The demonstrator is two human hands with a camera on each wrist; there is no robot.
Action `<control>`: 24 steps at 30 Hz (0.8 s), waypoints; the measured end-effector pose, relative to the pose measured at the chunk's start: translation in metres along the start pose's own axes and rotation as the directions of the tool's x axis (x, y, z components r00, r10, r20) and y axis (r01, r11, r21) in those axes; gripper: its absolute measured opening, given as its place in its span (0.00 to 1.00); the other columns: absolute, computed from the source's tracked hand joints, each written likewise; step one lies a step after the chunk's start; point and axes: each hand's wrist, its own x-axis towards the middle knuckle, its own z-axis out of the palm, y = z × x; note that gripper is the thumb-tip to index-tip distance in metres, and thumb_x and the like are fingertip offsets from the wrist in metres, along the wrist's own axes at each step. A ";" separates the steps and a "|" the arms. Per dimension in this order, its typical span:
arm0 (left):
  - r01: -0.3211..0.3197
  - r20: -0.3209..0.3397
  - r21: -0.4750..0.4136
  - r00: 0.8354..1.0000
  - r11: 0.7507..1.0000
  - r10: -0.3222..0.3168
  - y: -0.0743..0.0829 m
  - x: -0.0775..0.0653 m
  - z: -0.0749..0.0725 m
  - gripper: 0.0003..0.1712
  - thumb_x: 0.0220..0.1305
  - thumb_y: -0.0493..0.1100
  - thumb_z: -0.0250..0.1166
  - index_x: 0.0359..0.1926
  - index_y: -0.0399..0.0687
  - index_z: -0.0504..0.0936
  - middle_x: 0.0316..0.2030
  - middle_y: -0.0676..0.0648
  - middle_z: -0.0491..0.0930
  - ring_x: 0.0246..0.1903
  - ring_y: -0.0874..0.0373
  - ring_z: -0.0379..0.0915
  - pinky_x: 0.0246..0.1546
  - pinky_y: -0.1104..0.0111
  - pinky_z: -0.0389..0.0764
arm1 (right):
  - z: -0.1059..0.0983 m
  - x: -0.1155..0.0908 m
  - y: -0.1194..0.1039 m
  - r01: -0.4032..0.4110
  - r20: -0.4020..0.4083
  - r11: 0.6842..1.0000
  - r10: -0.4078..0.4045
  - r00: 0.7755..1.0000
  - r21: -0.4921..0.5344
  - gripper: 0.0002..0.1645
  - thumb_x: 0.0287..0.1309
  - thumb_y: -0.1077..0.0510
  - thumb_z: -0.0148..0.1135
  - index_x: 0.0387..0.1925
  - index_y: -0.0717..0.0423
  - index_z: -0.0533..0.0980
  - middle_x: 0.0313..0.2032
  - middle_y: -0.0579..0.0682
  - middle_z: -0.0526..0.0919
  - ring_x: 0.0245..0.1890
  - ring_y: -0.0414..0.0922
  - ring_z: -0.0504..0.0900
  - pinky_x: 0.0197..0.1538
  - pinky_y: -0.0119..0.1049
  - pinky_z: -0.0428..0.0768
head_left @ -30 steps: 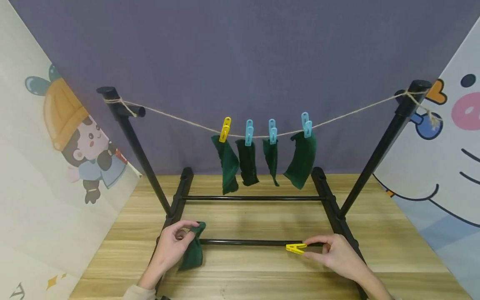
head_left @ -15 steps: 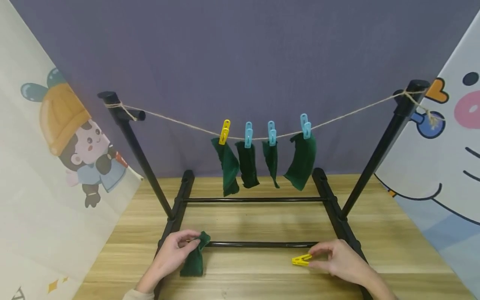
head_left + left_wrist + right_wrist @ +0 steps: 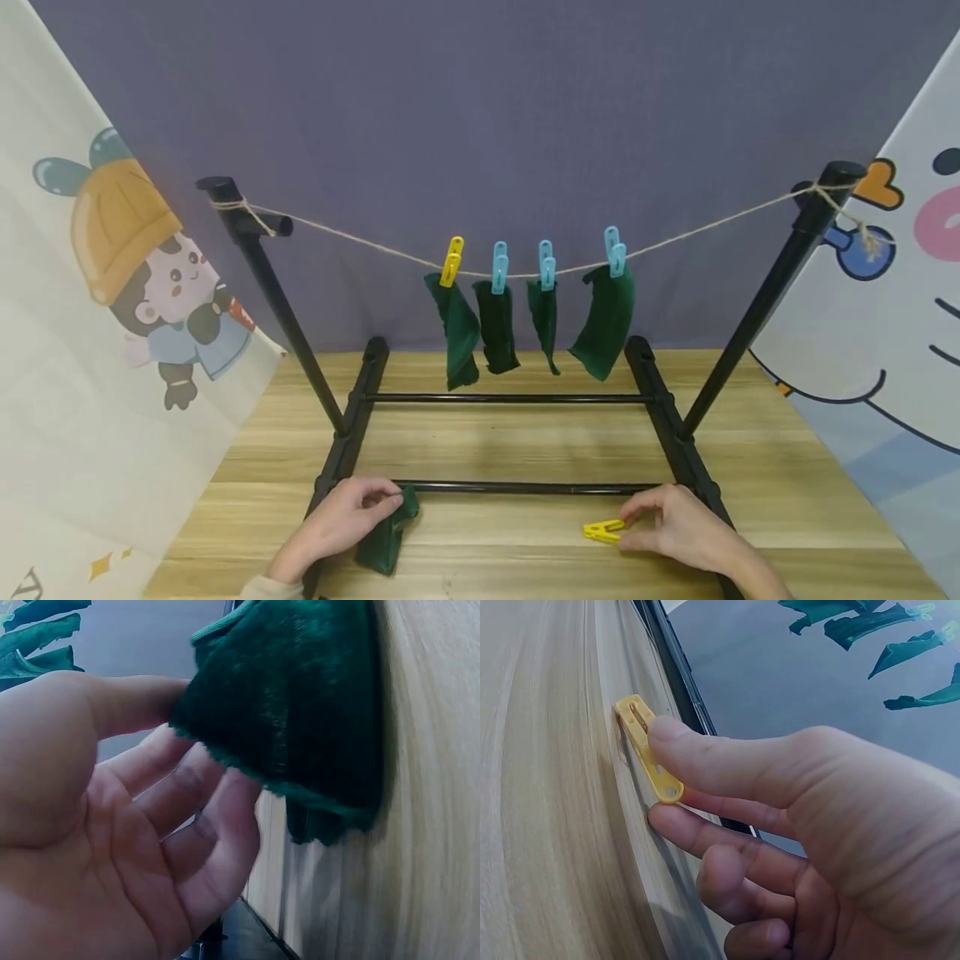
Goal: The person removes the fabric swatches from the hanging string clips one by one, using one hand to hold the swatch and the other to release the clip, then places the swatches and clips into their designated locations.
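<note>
Taking the middle of the head view as your clock centre, your left hand (image 3: 341,517) is at seven o'clock, pinching a green cloth (image 3: 381,546) between thumb and fingers. The cloth's upper end is in your grip and the rest drops toward six o'clock, close to the wooden tabletop (image 3: 517,550); you cannot tell from here whether it touches the wood. A pale sleeve (image 3: 268,588) shows at that wrist.

Your right hand (image 3: 682,529) is between four and five o'clock, thumb and index finger pinching a yellow clothespin (image 3: 602,531) by its handle end — its biting end points to nine o'clock. Your remaining fingers curl in beneath, as the right wrist view shows.

Ahead of you, a string (image 3: 360,242) sags between two black posts, the left post (image 3: 288,317) topping out near ten o'clock and the right post (image 3: 772,308) between two and three. Around the centre, four green pieces (image 3: 607,325) hang from it in a row: the nine o'clock end has a yellow peg (image 3: 452,262), the others blue pegs (image 3: 500,268). A black front rod (image 3: 517,487) runs just beyond your hands — a cartoon figure (image 3: 172,275) decorates the wall at nine o'clock.
</note>
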 end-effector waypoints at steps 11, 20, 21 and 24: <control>-0.034 0.056 0.076 0.998 0.996 0.030 -0.005 -0.004 -0.001 0.07 0.73 0.44 0.69 0.46 0.50 0.91 0.35 0.57 0.89 0.33 0.70 0.80 0.33 0.73 0.80 | -0.001 0.000 0.003 -0.039 0.032 0.999 0.039 0.999 0.007 0.17 0.55 0.48 0.82 0.43 0.49 0.89 0.28 0.41 0.86 0.27 0.33 0.77 0.30 0.28 0.71; -0.039 0.037 0.152 0.999 0.988 0.034 0.002 -0.012 -0.006 0.10 0.73 0.45 0.70 0.50 0.48 0.90 0.39 0.54 0.91 0.36 0.68 0.85 0.34 0.72 0.83 | -0.003 0.000 0.002 -0.033 0.075 0.999 0.030 0.997 0.040 0.20 0.55 0.50 0.82 0.47 0.54 0.87 0.27 0.42 0.84 0.25 0.34 0.77 0.29 0.29 0.72; -0.038 0.028 0.165 0.999 0.985 0.034 0.004 -0.011 -0.007 0.09 0.73 0.45 0.69 0.50 0.50 0.90 0.40 0.54 0.92 0.36 0.68 0.85 0.34 0.72 0.83 | -0.004 0.000 0.001 -0.027 0.072 0.999 0.024 0.997 0.042 0.20 0.56 0.50 0.82 0.47 0.54 0.87 0.27 0.42 0.85 0.25 0.34 0.77 0.29 0.29 0.72; -0.025 0.008 0.187 1.000 0.982 0.024 0.008 -0.011 -0.013 0.08 0.74 0.46 0.68 0.49 0.53 0.91 0.41 0.54 0.92 0.35 0.69 0.83 0.34 0.71 0.83 | -0.007 0.001 -0.003 -0.009 0.061 0.999 0.006 0.998 0.048 0.20 0.57 0.49 0.81 0.48 0.55 0.87 0.29 0.42 0.85 0.25 0.34 0.77 0.28 0.29 0.73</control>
